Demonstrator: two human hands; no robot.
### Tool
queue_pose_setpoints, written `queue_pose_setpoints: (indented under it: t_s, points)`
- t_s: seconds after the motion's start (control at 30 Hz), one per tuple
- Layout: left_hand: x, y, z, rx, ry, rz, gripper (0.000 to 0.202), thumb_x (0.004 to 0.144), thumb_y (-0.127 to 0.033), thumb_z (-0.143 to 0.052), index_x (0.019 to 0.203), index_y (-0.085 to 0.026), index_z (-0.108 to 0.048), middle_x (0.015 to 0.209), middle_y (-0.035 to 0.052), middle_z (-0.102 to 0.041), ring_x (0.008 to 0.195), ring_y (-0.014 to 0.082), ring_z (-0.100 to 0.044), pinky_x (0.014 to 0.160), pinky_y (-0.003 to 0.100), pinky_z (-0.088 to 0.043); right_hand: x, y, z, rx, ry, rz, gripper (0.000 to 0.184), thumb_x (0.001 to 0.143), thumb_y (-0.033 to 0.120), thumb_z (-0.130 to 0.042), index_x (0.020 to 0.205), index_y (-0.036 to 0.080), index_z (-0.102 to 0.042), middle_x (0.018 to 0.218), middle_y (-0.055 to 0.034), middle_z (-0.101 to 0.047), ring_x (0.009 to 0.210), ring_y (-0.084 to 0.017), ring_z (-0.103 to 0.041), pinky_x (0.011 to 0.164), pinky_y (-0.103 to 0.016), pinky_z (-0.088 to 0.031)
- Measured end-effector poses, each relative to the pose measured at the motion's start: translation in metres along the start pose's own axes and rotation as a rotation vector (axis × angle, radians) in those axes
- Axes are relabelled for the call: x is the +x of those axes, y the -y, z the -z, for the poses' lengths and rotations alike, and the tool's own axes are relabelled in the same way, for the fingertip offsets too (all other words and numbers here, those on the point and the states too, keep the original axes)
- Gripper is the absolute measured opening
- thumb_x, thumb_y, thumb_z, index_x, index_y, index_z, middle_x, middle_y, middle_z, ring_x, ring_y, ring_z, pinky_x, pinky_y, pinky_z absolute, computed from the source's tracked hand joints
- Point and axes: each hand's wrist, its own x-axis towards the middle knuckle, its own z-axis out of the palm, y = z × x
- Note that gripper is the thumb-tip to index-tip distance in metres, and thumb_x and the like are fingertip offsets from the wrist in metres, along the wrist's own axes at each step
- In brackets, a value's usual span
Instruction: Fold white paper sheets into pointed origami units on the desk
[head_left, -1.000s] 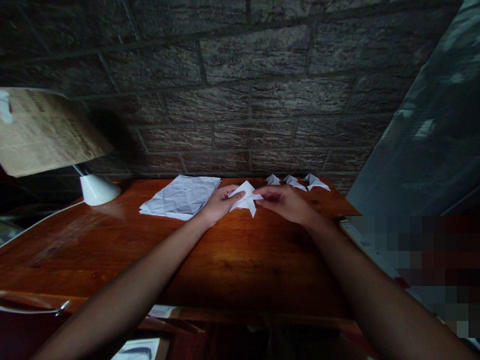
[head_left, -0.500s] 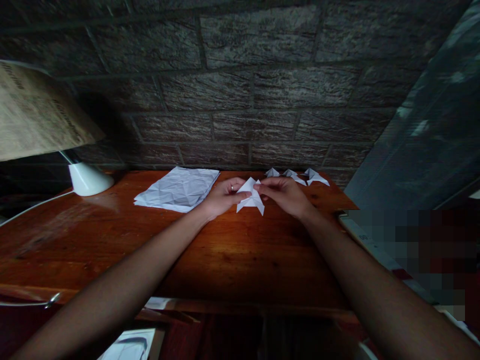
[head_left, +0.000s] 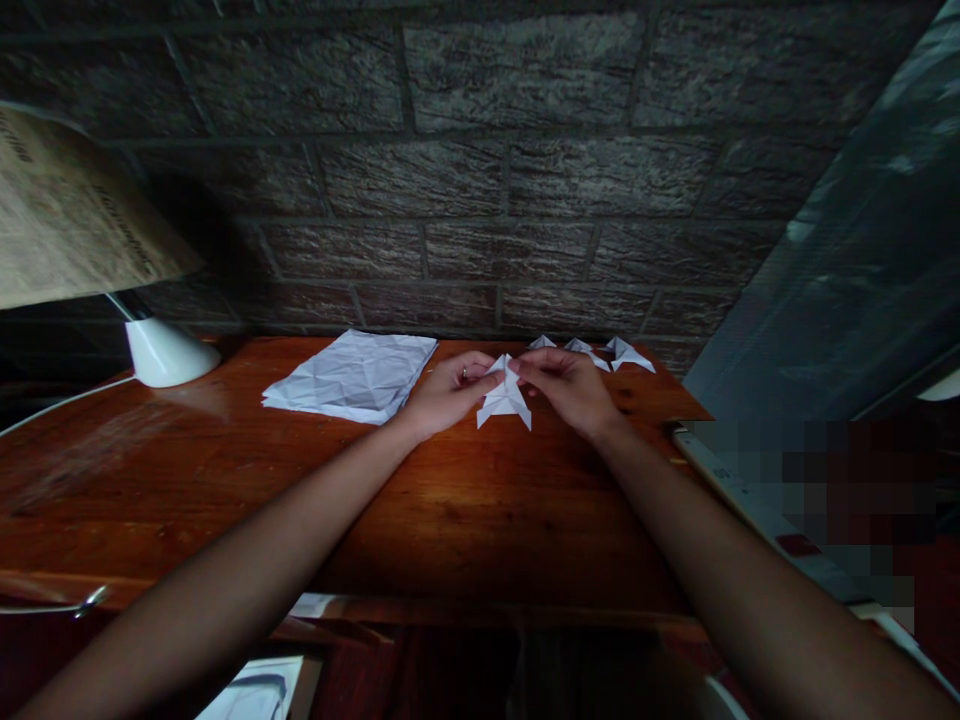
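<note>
A small folded white paper figure (head_left: 505,400) with two pointed legs sits just above the wooden desk (head_left: 450,510), near its far edge. My left hand (head_left: 448,391), a ring on one finger, pinches the figure's upper left part. From the other side my right hand (head_left: 570,387) pinches its upper right part, so the fingertips of both hands meet at the top of the paper. Both hands are closed on it.
A stack of creased white sheets (head_left: 352,377) lies left of my hands. Three folded paper figures (head_left: 592,352) stand in a row by the brick wall. A white lamp base (head_left: 161,352) with a beige shade (head_left: 67,220) is at the far left. A dark panel rises on the right.
The paper figure has been folded narrower and its top brought upright between my fingertips. Both hands drew closer together. The view shifted slightly.
</note>
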Motion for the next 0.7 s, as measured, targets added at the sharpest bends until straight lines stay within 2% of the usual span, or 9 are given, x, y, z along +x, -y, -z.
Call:
queue_pose_setpoints:
  t_s: [0.07,0.17,0.33,0.53,0.7]
  points:
    - [-0.0003,-0.0017,-0.0002,0.02,-0.007,-0.024,0.027,0.081,-0.044,-0.068,0.082,-0.017,-0.066,0.074,0.0002,-0.066,0.066,0.0118,-0.055,0.062,0.024,-0.041,-0.001,0.0009,-0.0013,-0.015,-0.007,0.017,0.037,0.065,0.053,-0.08,0.079,0.02,-0.072,0.077,-0.0031,-0.071,0.066,-0.013,-0.06,0.06,-0.028,-0.05]
    - [-0.0012,-0.0053,0.0002,0.024,0.04,-0.037,0.028,0.076,-0.043,-0.073,0.075,-0.016,-0.068,0.074,0.0007,-0.067,0.069,0.0126,-0.057,0.066,0.025,-0.042,-0.0032,0.0032,-0.0037,-0.041,-0.015,0.042,0.036,0.066,0.052,-0.08,0.078,0.019,-0.072,0.075,-0.0028,-0.071,0.063,-0.013,-0.058,0.06,-0.028,-0.05]
    - [-0.0019,-0.0082,0.0006,-0.104,0.089,0.035,0.029,0.068,-0.039,-0.081,0.081,-0.016,-0.069,0.077,0.0012,-0.07,0.073,0.0141,-0.062,0.07,0.027,-0.045,-0.0058,0.0056,-0.008,-0.042,-0.048,0.05,0.032,0.068,0.047,-0.081,0.079,0.019,-0.073,0.076,-0.0034,-0.072,0.063,-0.013,-0.058,0.061,-0.029,-0.049]
    - [-0.0025,-0.0061,0.003,-0.105,0.02,0.08,0.029,0.073,-0.04,-0.077,0.089,-0.016,-0.071,0.082,0.0029,-0.071,0.071,0.0136,-0.061,0.064,0.025,-0.044,-0.0048,0.0026,-0.0076,-0.008,0.029,0.032,0.029,0.07,0.044,-0.079,0.087,0.022,-0.075,0.085,-0.0028,-0.074,0.067,-0.013,-0.06,0.063,-0.029,-0.05]
    - [-0.0027,-0.0059,0.0036,-0.116,-0.057,0.154,0.029,0.076,-0.045,-0.074,0.087,-0.018,-0.072,0.075,0.0006,-0.068,0.065,0.011,-0.057,0.06,0.023,-0.041,-0.0038,-0.0015,-0.0063,0.04,0.052,-0.001,0.028,0.071,0.04,-0.079,0.091,0.022,-0.075,0.087,-0.0025,-0.074,0.072,-0.014,-0.061,0.066,-0.029,-0.051]
